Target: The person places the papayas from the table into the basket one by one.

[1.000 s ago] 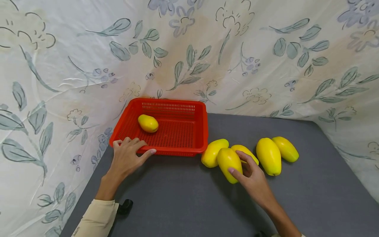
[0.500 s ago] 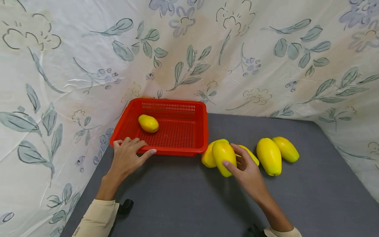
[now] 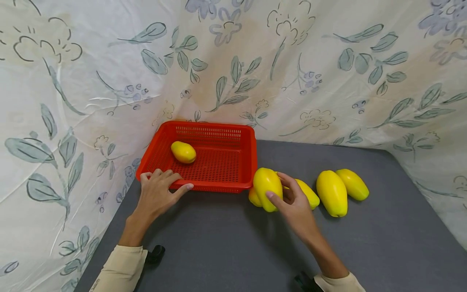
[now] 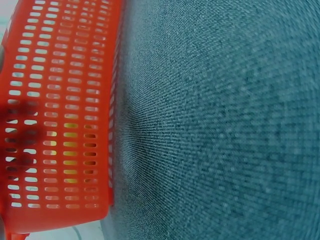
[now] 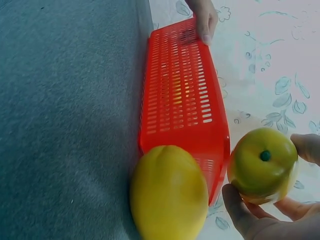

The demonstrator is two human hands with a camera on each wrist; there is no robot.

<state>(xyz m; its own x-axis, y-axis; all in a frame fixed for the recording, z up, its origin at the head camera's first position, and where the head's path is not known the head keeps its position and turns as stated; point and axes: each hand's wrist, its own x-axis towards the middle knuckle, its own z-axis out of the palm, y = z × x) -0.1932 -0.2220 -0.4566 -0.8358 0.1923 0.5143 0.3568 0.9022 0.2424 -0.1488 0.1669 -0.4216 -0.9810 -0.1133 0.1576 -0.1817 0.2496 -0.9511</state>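
Observation:
My right hand (image 3: pixel 297 213) grips a yellow mango (image 3: pixel 267 189), thumb on the near side and fingers behind. In the right wrist view, this mango (image 5: pixel 264 160) shows its green stem end, raised beside the basket's rim. My left hand (image 3: pixel 157 198) holds the front left rim of a red plastic basket (image 3: pixel 219 185), fingers over the edge and thumb along the outside. One mango (image 3: pixel 183 152) lies inside, near the basket's left end. Partly hidden beneath the held fruit is another mango (image 3: pixel 254 198), by the basket's right front corner.
Behind the right hand's fingers lies a mango (image 3: pixel 308 194). Farther right, two more mangoes, a near one (image 3: pixel 332 194) and a far one (image 3: pixel 352 184), sit side by side. Floral cloth (image 3: pixel 226 61) hangs behind and left of the grey table (image 3: pixel 219 243).
My right hand has moved left and slightly up with the mango, closer to the basket's right front corner. The left hand and the basket have stayed in place.

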